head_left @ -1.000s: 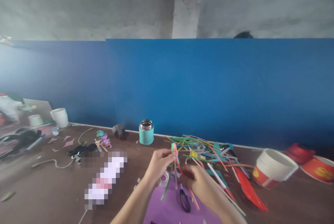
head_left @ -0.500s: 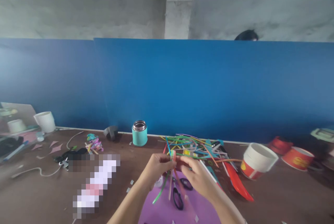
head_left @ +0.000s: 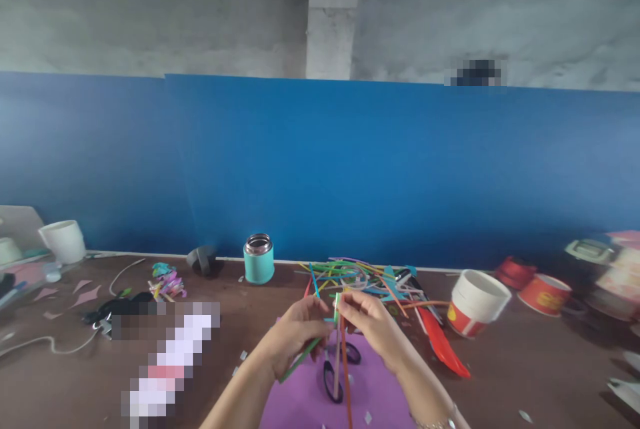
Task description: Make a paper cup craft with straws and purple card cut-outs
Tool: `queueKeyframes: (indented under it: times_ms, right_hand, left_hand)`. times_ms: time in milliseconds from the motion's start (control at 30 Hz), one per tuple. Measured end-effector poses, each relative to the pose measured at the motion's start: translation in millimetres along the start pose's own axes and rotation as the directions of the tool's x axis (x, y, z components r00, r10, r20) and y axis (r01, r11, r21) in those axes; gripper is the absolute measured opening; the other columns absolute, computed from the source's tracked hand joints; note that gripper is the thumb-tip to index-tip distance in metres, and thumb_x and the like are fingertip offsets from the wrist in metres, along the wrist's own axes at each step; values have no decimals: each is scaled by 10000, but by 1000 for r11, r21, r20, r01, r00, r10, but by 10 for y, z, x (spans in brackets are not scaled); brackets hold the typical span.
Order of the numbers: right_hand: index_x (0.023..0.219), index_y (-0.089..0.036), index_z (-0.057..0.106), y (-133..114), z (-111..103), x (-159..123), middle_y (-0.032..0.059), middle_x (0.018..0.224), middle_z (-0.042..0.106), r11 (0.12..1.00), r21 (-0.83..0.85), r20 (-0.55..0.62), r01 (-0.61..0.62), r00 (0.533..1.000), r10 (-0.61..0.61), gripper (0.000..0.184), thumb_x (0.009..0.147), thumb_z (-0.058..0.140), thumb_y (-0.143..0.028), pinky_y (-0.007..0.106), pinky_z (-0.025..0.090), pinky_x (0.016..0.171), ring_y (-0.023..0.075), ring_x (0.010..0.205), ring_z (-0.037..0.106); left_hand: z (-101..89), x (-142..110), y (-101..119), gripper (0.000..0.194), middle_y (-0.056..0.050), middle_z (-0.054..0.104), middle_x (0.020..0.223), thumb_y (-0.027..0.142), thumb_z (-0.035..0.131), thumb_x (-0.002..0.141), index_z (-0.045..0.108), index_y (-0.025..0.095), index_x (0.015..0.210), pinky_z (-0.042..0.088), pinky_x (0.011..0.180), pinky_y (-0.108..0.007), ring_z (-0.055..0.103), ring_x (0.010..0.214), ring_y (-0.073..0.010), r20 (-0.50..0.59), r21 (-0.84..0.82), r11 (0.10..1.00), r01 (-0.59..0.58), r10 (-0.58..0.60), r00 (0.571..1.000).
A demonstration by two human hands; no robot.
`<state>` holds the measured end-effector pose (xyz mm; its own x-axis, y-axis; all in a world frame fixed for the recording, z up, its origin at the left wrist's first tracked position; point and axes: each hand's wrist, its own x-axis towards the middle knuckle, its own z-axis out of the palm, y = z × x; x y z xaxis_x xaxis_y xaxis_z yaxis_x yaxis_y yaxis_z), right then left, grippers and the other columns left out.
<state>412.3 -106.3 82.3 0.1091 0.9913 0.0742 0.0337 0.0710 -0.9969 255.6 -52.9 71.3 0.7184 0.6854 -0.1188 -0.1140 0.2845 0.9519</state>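
My right hand [head_left: 373,325] pinches the joined top of several narrow paper strips between thumb and fingertips. From that pinch an orange strip [head_left: 345,369] and a dull pink strip [head_left: 337,365] hang down. My left hand [head_left: 297,335], lower and to the left, has its fingers closed on a green strip [head_left: 303,357] that slants down to the left. Under both hands lies a purple sheet [head_left: 295,405]. On it rest black-handled scissors [head_left: 330,382], partly covered by the strips, with their blades hidden.
Behind the hands is a pile of coloured strips [head_left: 350,272]. A turquoise jar [head_left: 259,263] stands to its left; stacked paper cups [head_left: 477,302] and a red plastic piece [head_left: 443,342] lie right. A black strap [head_left: 125,305] sits left. A blue partition [head_left: 320,169] closes the back.
My left hand has come away from the top of the strips, down and left, with the green strip. My right hand keeps its pinch. The view has turned slightly right.
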Motion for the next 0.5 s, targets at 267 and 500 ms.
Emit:
queueKeyframes:
  times_ms: [267, 500]
  right_hand:
    - [744, -170, 647, 27, -34, 14, -16, 637, 609, 876, 474, -51, -95, 990, 135, 282, 619, 784, -382, 258, 451, 606, 119, 582, 556]
    - [694, -155, 673, 47, 36, 30, -27, 554, 549, 988, 148, -84, -31, 995, 44, 294, 653, 731, -440, 216, 346, 508, 95, 518, 461]
  left_hand:
    - [42, -18, -27, 343, -54, 648, 803, 223, 772, 632, 634, 125, 930, 431, 688, -213, 591, 691, -102, 81, -323, 946, -24, 52, 995]
    - [195, 21, -110, 420, -20, 624, 822, 536, 608, 732, 581, 186, 961, 437, 712, -264, 583, 794, -163, -195, -57, 983, -173, 159, 968]
